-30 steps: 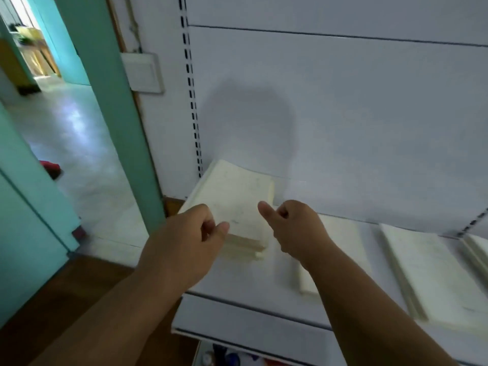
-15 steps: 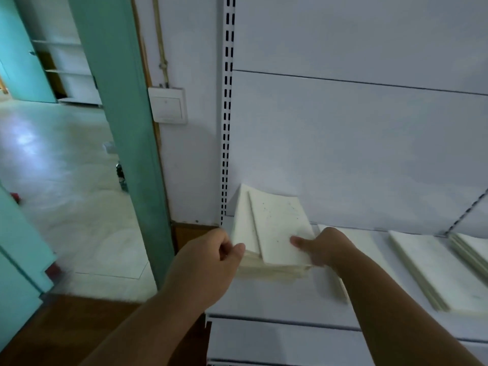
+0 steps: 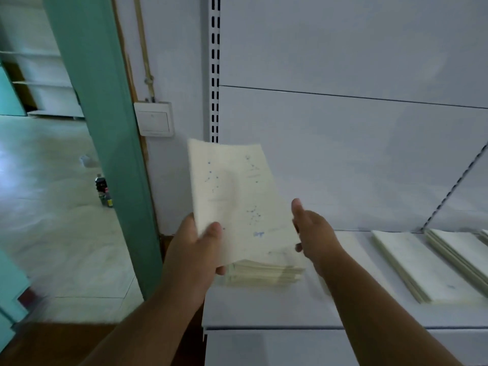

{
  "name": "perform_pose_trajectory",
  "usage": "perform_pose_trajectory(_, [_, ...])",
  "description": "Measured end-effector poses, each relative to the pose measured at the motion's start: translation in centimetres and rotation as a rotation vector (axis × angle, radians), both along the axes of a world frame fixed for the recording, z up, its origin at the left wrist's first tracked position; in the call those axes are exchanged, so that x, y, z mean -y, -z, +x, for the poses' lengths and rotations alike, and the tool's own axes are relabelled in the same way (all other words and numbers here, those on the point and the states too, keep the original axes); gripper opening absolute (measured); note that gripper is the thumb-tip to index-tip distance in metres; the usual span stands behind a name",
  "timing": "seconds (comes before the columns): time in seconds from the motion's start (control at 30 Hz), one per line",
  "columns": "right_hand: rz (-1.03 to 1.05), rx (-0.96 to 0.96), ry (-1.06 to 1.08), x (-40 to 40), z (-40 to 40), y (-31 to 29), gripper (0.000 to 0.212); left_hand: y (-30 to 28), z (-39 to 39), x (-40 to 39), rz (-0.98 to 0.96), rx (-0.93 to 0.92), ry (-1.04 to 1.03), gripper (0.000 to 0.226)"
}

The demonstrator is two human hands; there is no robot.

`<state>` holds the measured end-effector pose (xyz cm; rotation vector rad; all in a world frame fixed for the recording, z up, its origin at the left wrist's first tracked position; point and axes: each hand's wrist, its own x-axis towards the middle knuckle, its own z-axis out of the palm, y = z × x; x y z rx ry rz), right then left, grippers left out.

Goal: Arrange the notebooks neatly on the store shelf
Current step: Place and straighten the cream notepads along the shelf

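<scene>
A stack of cream notebooks [image 3: 237, 196] with small blue marks on the top cover is tilted up at the left end of the white shelf [image 3: 264, 313]. My left hand [image 3: 195, 249] grips the stack's near left corner, thumb on the cover. My right hand [image 3: 314, 236] holds the stack's right edge, thumb raised, fingers hidden behind the stack. Whether the stack's near end touches the shelf I cannot tell.
Another notebook pile [image 3: 420, 265] lies flat on the shelf to the right, with one more pile [image 3: 464, 249] beyond it. A teal door frame [image 3: 105, 143] and a wall switch [image 3: 154, 118] stand at the left. A slotted upright [image 3: 215, 70] runs behind the stack.
The stack lay flat on the shelf with one notebook askew on top. Now both hands have gathered it and tipped its far end up.
</scene>
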<state>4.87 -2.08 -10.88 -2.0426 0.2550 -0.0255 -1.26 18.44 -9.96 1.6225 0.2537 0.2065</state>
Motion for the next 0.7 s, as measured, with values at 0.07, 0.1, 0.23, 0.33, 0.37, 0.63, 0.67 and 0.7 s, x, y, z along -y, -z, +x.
perform_pose_trajectory(0.07, [-0.371, -0.133, 0.02, 0.5, 1.8, 2.8, 0.086, -0.2, -0.4, -0.8, -0.015, 0.011, -0.042, 0.006])
perform_pose_trajectory(0.1, [-0.453, -0.201, 0.009, 1.0, 2.5, 4.5, 0.093, -0.3, -0.6, -1.2, -0.021, 0.018, -0.045, 0.004])
perform_pose_trajectory(0.23, [-0.408, -0.275, 0.025, 2.2, 3.4, 7.2, 0.077, -1.0, -1.4, -1.8, 0.001, 0.06, -0.012, 0.004])
perform_pose_trajectory(0.33, [-0.567, -0.282, -0.026, 3.3, 3.8, 5.9, 0.051, -1.3, -1.8, -2.0, 0.004, 0.068, 0.006, 0.005])
perform_pose_trajectory(0.37, [-0.607, -0.272, -0.031, 3.6, 3.7, 5.4, 0.045, -1.3, -1.9, -2.0, -0.001, 0.069, 0.007, 0.006])
perform_pose_trajectory(0.63, [0.236, 0.164, 0.08, 1.7, -2.6, -0.9, 0.018, -1.4, -1.4, 0.0, -0.036, 0.101, 0.036, 0.007])
perform_pose_trajectory(0.67, [0.386, 0.158, 0.019, 1.4, -3.6, -1.6, 0.02, -1.4, -1.1, 0.6, 0.02, 0.099, 0.063, 0.007])
perform_pose_trajectory(0.7, [0.499, 0.149, -0.044, 1.4, -4.5, -2.1, 0.024, -1.3, -0.6, 1.2, 0.087, 0.094, 0.105, 0.011])
